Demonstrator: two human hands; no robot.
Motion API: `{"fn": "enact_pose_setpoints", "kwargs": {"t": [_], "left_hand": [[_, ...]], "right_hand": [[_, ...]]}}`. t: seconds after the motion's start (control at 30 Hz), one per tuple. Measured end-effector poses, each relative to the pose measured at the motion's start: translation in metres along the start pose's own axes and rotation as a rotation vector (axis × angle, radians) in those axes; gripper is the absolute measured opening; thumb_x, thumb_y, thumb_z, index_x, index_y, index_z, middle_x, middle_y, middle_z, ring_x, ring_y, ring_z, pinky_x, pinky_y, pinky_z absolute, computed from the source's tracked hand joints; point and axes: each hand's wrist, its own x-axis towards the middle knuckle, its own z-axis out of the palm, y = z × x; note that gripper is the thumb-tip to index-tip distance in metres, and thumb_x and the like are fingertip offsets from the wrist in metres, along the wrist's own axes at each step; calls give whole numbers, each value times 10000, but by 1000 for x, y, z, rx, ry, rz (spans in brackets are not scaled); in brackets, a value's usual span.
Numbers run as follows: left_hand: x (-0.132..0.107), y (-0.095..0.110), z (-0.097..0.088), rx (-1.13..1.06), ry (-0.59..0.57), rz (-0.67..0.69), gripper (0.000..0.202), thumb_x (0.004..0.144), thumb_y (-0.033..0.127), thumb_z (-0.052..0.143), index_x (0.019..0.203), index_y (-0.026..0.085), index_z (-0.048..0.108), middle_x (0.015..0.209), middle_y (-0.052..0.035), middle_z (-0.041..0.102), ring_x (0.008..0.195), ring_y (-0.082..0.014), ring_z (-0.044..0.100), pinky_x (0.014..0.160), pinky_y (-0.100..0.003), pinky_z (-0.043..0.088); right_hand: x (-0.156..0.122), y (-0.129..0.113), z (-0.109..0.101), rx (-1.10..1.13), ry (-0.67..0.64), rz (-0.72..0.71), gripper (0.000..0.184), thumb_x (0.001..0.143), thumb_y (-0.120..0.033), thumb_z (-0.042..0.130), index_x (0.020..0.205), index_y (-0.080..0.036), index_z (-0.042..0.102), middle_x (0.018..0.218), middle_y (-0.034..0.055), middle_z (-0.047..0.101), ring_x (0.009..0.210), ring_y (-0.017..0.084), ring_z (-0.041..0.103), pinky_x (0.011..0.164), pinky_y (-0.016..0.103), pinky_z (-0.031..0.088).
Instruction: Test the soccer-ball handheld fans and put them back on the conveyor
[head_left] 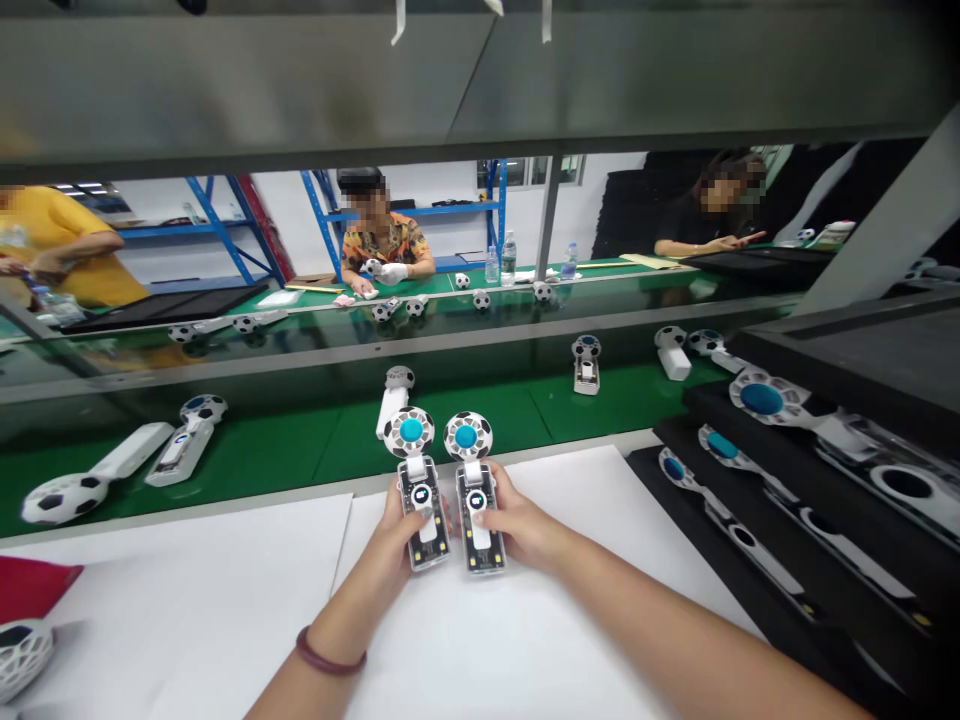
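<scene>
While both hands work close together above a white paper sheet (442,640) on the tabletop (187,518), the left hand (394,530) is clamped around a clear-bodied handheld gadget with a round black-and-white football-patterned head and teal centre (421,495), and the right hand (521,530) grips a matching gadget (476,510) just beside it. Both gadgets lie near the paper's far edge, heads pointing away. A stacked black tray (750,480) holding similar gadgets sits by the tabletop's right edge, and a green conveyor belt (600,420) runs beyond its far edge.
</scene>
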Motion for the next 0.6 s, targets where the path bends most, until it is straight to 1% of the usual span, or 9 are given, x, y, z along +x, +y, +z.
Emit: {"fn": "enact_pose_setpoints", "kwargs": {"t": [0.07, 0.23, 0.37, 0.43, 0.53, 0.6], "left_hand": [[2, -1, -2, -3, -15, -16, 590, 650, 241, 694, 1123, 224, 342, 838, -42, 616, 698, -213, 602, 632, -326, 482], [2, -2, -4, -12, -21, 12, 574, 665, 270, 698, 1113, 222, 344, 849, -46, 611, 692, -203, 591, 662, -342, 482], [0, -2, -2, -32, -25, 26, 573, 684, 263, 699, 1136, 226, 349, 865, -46, 604, 717, -202, 592, 695, -357, 487], [-1, -3, -1, -37, -36, 36, 573, 670, 253, 714, 1122, 228, 362, 874, -47, 602, 729, -207, 595, 710, -371, 491], [-1, -3, -1, -30, -51, 42, 613, 639, 237, 740, 1123, 228, 365, 885, -50, 600, 745, -221, 600, 723, -387, 491], [-1, -2, -1, -21, -42, 34, 633, 635, 237, 747, 1135, 230, 359, 888, -51, 602, 740, -221, 603, 707, -370, 488]], "right_hand": [[1, 1, 0, 9, -15, 2, 723, 565, -202, 751, 1126, -253, 298, 917, 5, 546, 813, 205, 608, 770, 379, 451], [0, 0, 0, 12, -11, 16, 765, 567, -206, 751, 1153, -258, 262, 942, 8, 548, 835, 214, 613, 799, 394, 448], [-1, -2, 1, 11, -19, 0, 739, 575, -214, 754, 1141, -258, 282, 951, 4, 536, 846, 202, 606, 827, 394, 438], [-2, -2, 1, 10, -32, -6, 738, 570, -217, 761, 1139, -256, 292, 965, 11, 537, 867, 202, 600, 836, 388, 431], [-1, -1, 0, -6, -55, 16, 795, 555, -200, 769, 1169, -263, 269, 977, 17, 543, 872, 201, 599, 827, 373, 425], [-1, 0, -2, -29, -60, 21, 829, 553, -192, 766, 1194, -265, 246, 991, 23, 546, 863, 198, 601, 810, 362, 426]]}}
